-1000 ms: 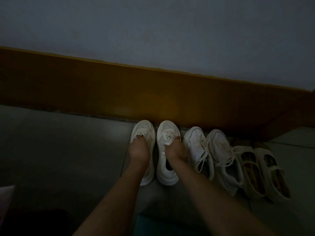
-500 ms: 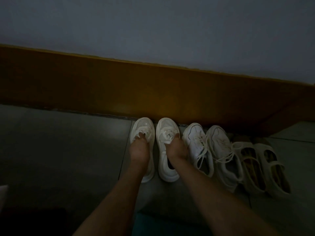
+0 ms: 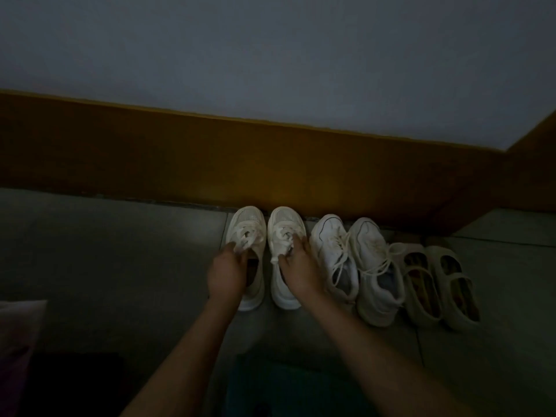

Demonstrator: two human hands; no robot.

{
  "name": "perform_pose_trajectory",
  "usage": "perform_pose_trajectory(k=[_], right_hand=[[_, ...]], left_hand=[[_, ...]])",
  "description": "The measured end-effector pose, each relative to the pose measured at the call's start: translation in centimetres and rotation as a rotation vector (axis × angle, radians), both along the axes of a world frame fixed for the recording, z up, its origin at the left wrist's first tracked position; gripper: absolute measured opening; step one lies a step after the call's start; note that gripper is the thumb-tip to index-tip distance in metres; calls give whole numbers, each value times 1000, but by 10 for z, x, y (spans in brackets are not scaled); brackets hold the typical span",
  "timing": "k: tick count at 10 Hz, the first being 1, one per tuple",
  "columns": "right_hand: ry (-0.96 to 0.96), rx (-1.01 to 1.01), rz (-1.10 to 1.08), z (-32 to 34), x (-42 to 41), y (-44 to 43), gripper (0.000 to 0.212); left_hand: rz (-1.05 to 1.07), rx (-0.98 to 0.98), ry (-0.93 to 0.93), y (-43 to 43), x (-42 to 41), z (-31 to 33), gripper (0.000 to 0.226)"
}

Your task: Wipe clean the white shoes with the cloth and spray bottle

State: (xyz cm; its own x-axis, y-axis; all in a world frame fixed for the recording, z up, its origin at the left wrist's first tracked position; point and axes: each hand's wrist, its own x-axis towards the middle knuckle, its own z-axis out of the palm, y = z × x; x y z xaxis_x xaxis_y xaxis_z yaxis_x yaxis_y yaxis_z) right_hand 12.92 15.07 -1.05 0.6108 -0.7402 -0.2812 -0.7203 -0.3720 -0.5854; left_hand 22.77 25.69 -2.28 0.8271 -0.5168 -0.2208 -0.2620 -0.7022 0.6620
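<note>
Two white sneakers stand side by side on the floor, toes against the brown skirting. My left hand [image 3: 227, 270] grips the left white shoe [image 3: 248, 224] at its tongue and laces, fingers reaching into the opening. My right hand [image 3: 298, 272] holds the right white shoe [image 3: 284, 224] the same way at its tongue. Both shoes rest on the floor. No cloth or spray bottle is in view. The room is dim.
A second pair of white laced sneakers [image 3: 355, 260] sits just right of my right hand, then a pair of beige strap shoes [image 3: 436, 284]. The brown skirting [image 3: 270, 164] runs behind. A pale object [image 3: 18, 332] lies at the left edge, and a dark teal thing [image 3: 270, 386] lies below my arms.
Both hands have slid back from the laces toward the shoe openings and closed on the tongues. The shoes have stayed where they were.
</note>
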Motion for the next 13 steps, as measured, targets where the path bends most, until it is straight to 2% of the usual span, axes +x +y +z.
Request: perform_pose_trajectory(k=[1, 2, 3, 4, 5, 6, 8, 9, 10, 11, 12, 13], right_hand=[[-207, -39, -91, 22, -42, 20, 46], [-274, -117, -289, 28, -96, 36, 39], [-179, -129, -529, 11, -153, 48, 41], [-4, 8, -779, -5, -200, 60, 49], [124, 156, -903, -3, -235, 76, 43], [106, 298, -876, -1, -249, 83, 48], [60, 337, -842, -10, -236, 78, 49], [44, 366, -845, 5, -231, 72, 54], [55, 369, -792, 4, -235, 65, 41], [73, 353, -768, 9, -234, 66, 42], [50, 408, -701, 10, -240, 59, 46], [25, 448, -673, 28, -244, 47, 45]], left_hand=[[65, -12, -2, 31, -26, 14, 27], [45, 138, 159, 59, -47, 13, 28], [-18, 307, 541, 78, -68, 17, 38], [-22, 392, 681, 98, -83, 16, 50], [9, 334, 727, 118, -94, 14, 51], [12, 270, 637, 127, -101, 12, 40], [6, 272, 518, 132, -106, 12, 34], [22, 273, 492, 130, -105, 10, 34], [-8, 278, 490, 127, -103, 7, 34], [-17, 311, 505, 126, -101, 10, 38], [-27, 369, 510, 124, -97, 23, 43], [14, 343, 482, 120, -85, 46, 40]])
